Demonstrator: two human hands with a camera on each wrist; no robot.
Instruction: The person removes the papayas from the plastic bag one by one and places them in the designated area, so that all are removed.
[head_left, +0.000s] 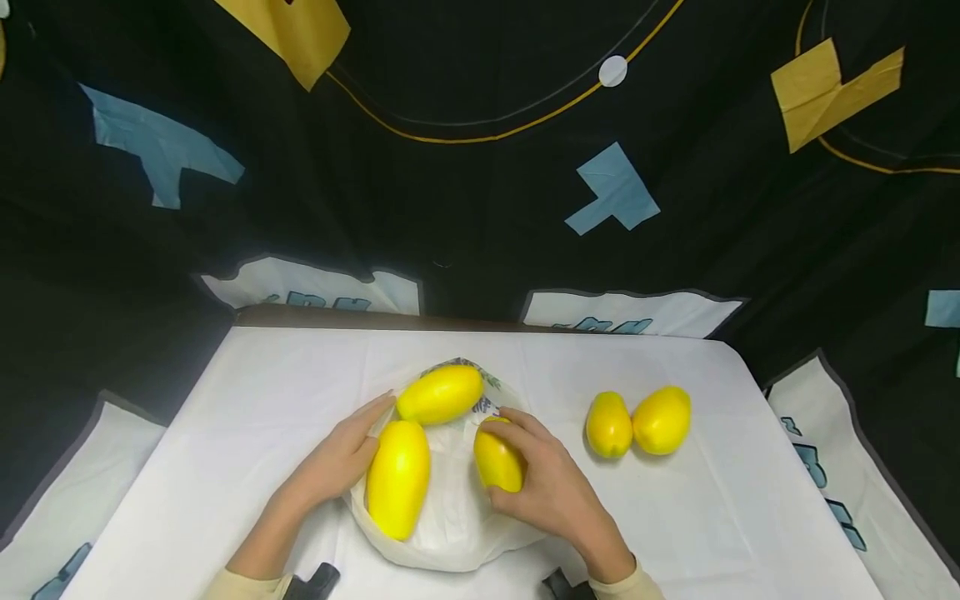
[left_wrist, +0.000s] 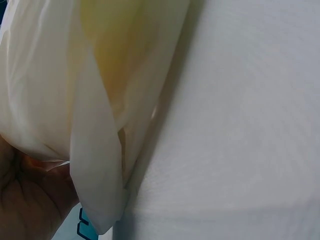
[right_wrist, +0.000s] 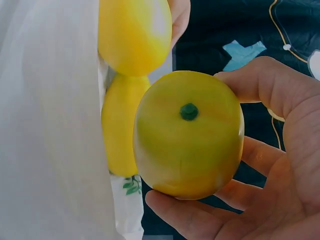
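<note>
A white plastic bag lies spread on the table with its mouth facing up. Two yellow mangoes are in it: one upright at the left, one lying across the back. My left hand holds the bag's left rim, beside these mangoes; in the left wrist view, the bag's film hangs over part of the hand. Between thumb and fingers, my right hand grips a third mango over the bag's right side. Its green stem end shows in the right wrist view.
Two more yellow mangoes, a smaller one and a rounder one, sit side by side on the right of the white table. A dark patterned cloth hangs behind the table's back edge.
</note>
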